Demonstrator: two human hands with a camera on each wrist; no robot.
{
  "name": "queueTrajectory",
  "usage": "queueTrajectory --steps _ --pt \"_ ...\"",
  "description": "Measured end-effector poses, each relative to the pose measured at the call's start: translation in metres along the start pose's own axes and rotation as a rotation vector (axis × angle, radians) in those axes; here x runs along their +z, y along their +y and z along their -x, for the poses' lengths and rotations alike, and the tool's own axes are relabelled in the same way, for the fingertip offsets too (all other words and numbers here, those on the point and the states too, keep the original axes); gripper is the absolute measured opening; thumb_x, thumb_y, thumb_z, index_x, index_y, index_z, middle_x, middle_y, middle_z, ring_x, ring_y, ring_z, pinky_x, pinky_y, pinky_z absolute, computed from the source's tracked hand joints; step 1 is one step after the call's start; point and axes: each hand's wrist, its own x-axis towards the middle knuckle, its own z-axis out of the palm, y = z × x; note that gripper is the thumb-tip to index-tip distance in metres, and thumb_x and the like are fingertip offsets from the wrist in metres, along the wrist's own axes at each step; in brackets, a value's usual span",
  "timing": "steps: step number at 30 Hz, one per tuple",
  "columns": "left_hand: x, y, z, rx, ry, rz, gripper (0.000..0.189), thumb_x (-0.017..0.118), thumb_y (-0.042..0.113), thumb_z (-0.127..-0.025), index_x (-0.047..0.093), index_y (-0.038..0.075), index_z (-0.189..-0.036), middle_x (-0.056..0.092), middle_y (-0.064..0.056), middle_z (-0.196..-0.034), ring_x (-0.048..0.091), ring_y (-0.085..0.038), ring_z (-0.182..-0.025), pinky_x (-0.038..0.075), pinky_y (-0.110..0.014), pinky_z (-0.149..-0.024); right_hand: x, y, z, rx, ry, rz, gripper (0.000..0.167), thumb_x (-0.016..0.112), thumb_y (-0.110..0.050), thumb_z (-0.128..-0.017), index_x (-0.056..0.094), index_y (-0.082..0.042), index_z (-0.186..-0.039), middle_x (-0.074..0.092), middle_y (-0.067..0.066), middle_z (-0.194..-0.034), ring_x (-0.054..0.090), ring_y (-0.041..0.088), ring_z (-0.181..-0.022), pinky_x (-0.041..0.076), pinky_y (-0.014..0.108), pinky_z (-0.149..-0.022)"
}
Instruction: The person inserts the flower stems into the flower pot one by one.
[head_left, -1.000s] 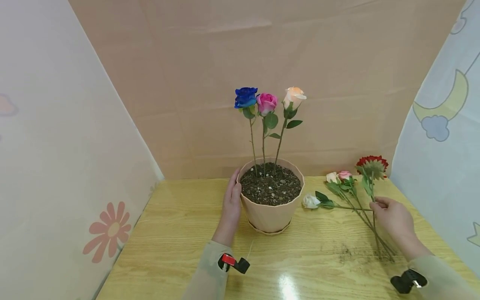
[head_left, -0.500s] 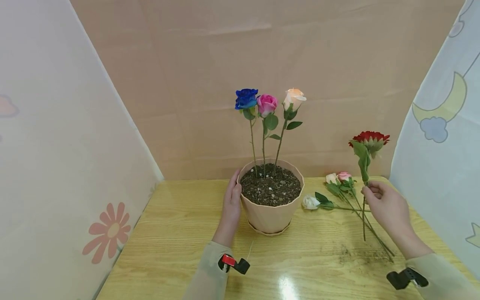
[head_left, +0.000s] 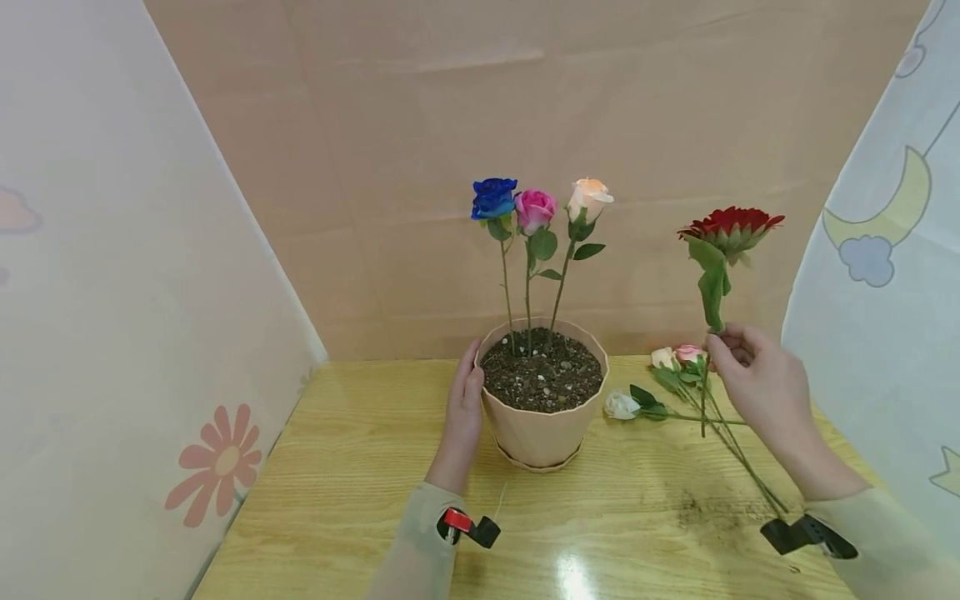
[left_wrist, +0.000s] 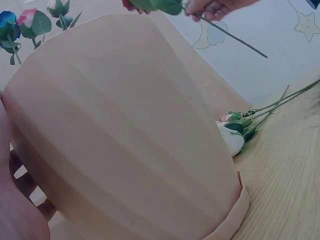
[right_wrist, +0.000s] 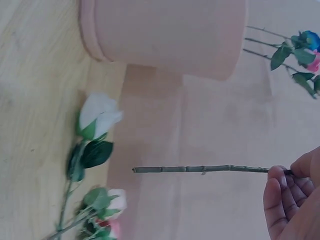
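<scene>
My left hand rests on the left side of a pale pink flowerpot, fingers extended along its wall. Dark soil fills the pot. Upright in it stand a blue rose, a pink rose and a peach rose. To the right, my right hand pinches the stem of a red flower with a broad, many-petalled head. It is held upright above the table, its bare stem end pointing down, over the flowers lying there.
A white rose, a cream rose and a light pink rose lie on the wooden table, right of the pot, stems crossing. Soil crumbs are scattered near the stems. Fabric walls stand at the back and sides.
My right hand has lifted the red flower off the table and moved it up and slightly left. My left hand and the pot have stayed in place.
</scene>
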Motion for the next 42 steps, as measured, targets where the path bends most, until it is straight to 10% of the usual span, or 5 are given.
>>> queueTrajectory --steps 19,42 --pt "-0.001 0.000 -0.002 0.004 0.005 -0.011 0.053 0.039 0.032 -0.121 0.038 0.024 -0.174 0.031 -0.002 -0.180 0.022 -0.032 -0.166 0.020 -0.063 -0.131 0.008 -0.083 -0.023 -0.104 0.019 -0.208 0.029 0.068 -0.032 -0.111 0.079 -0.005 -0.117 0.075 -0.005 -0.082 0.068 0.006 -0.068 0.051 0.017 -0.060" --pt "0.000 -0.001 -0.003 0.000 -0.006 -0.009 0.055 0.039 0.032 -0.121 0.036 0.020 -0.175 0.032 -0.002 -0.179 0.021 -0.030 -0.166 0.019 -0.061 -0.132 0.062 -0.151 -0.035 -0.234 0.028 -0.351 0.028 0.069 -0.030 -0.112 0.077 -0.005 -0.118 0.078 0.007 -0.089 0.070 0.010 -0.073 0.051 0.020 -0.066"
